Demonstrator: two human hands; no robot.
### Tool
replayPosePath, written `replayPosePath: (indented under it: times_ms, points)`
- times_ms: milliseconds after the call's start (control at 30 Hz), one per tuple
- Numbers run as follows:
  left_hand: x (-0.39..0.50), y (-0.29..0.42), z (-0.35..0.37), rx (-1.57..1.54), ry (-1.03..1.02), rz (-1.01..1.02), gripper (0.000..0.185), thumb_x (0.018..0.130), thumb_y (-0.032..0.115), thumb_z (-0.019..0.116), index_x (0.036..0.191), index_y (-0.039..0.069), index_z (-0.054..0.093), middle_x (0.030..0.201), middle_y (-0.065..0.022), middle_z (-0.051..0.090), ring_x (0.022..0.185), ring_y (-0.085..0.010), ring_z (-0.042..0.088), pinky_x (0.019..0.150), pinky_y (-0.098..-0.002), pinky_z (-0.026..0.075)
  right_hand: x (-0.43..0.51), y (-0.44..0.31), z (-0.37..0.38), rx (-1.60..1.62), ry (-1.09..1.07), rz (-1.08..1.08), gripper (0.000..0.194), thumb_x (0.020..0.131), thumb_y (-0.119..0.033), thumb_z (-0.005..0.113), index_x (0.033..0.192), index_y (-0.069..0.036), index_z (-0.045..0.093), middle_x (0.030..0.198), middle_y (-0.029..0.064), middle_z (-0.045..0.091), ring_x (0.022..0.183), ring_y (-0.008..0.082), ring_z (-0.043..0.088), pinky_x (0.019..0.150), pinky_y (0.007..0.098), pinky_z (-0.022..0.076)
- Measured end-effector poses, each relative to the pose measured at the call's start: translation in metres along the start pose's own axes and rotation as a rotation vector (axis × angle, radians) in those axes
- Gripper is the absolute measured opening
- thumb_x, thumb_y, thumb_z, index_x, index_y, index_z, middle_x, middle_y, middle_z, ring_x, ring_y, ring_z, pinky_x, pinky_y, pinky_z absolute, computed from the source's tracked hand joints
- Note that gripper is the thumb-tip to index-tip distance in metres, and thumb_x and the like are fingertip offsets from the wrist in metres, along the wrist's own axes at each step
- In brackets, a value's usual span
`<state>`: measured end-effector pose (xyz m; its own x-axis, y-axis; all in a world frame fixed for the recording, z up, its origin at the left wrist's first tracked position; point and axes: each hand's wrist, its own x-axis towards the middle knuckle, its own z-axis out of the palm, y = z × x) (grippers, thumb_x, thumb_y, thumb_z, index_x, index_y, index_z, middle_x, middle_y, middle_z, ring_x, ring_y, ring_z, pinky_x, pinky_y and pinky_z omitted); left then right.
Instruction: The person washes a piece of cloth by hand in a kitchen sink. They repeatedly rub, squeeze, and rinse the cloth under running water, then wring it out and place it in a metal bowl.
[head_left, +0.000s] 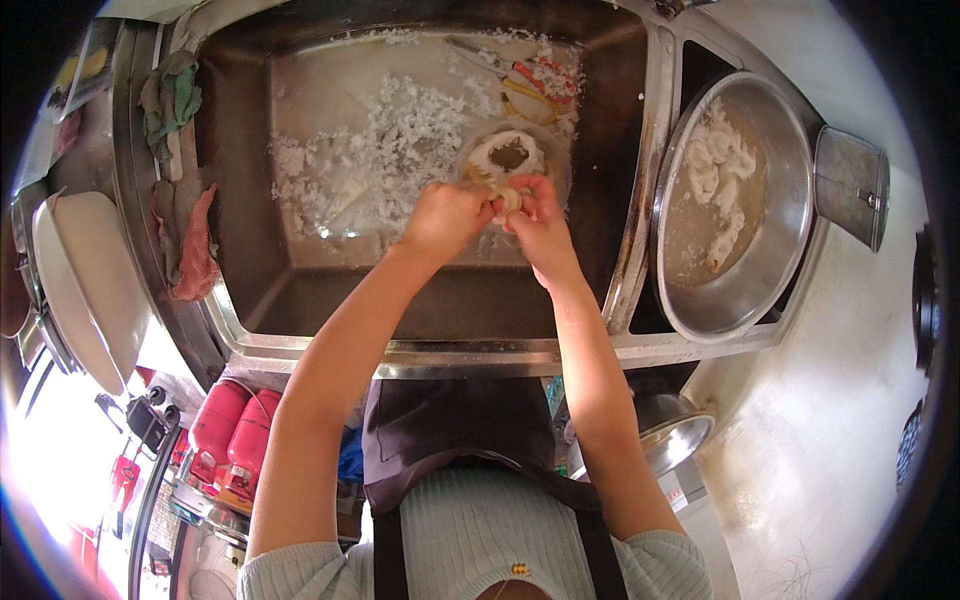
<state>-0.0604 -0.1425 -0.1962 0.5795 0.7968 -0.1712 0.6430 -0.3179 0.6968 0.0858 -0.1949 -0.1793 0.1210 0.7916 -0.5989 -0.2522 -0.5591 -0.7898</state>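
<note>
Both hands meet over the right part of a steel sink. My left hand and my right hand pinch a small pale, curled, soft piece between their fingers; its kind is not clear. Just beyond them a whitish lump with a dark opening lies in a round, clear container. White crumbly bits are spread over the sink floor. Near the far right corner lie scissors or pliers with red and yellow handles, partly covered by white bits.
Right of the sink stands a large steel bowl holding pale soft pieces in cloudy water. A mesh strainer adjoins it. Green and red cloths hang on the left rim, beside a pale oval basin.
</note>
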Motion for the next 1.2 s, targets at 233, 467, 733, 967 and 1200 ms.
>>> replayPosePath:
  times_ms: [233,467,733,967,1200]
  points:
    - [0.029,0.002,-0.001,0.127,-0.141,-0.196,0.014,0.071,0.017,0.063,0.073,0.004,0.066,0.075,-0.0172,0.064,0.069,-0.0327,0.063,0.063,-0.0397,0.051,0.038,0.023,-0.001,-0.594,-0.063,-0.158,0.044,0.072,-0.002,0.067,0.111,-0.008,0.047,0.098,0.0144,0.059,0.101,0.0318,0.056,0.079,0.0366,0.047]
    - [0.069,-0.013,0.067,0.269,-0.302,-0.165,0.014,0.072,0.014,0.061,0.075,0.004,0.069,0.077,-0.0192,0.065,0.075,-0.033,0.064,0.069,-0.042,0.051,0.068,0.062,-0.023,-1.341,0.065,-0.118,0.045,0.084,-0.023,0.055,0.121,-0.003,0.038,0.1,0.0265,0.058,0.103,0.0384,0.054,0.085,0.0491,0.0413]
    - [0.064,-0.013,0.038,0.017,-0.107,-0.29,0.018,0.072,0.015,0.058,0.075,-0.001,0.067,0.069,-0.0159,0.065,0.064,-0.0269,0.064,0.061,-0.0381,0.05,0.067,0.046,-0.039,-0.744,-0.052,-0.174,0.033,0.084,-0.011,0.051,0.116,-0.002,0.048,0.108,0.0181,0.058,0.102,0.0291,0.057,0.088,0.0345,0.0444]
    - [0.024,0.016,-0.019,-0.6,-0.037,-0.586,0.018,0.07,0.015,0.063,0.08,0.001,0.068,0.054,-0.0069,0.056,0.049,-0.0103,0.051,0.05,-0.0262,0.042,0.028,0.007,-0.035,0.375,0.019,0.473,0.023,0.091,-0.019,0.055,0.108,-0.004,0.057,0.097,0.0077,0.063,0.085,0.013,0.06,0.075,0.024,0.0471]
    - [-0.004,0.029,-0.023,-0.714,-0.006,-0.679,0.015,0.076,0.008,0.061,0.084,-0.001,0.07,0.057,0.001,0.056,0.051,-0.0039,0.048,0.047,-0.0212,0.038,0.026,0.013,-0.025,0.169,-0.048,0.143,0.014,0.092,-0.023,0.056,0.091,-0.009,0.056,0.075,-0.0029,0.056,0.065,0.0054,0.05,0.057,0.0206,0.0412]
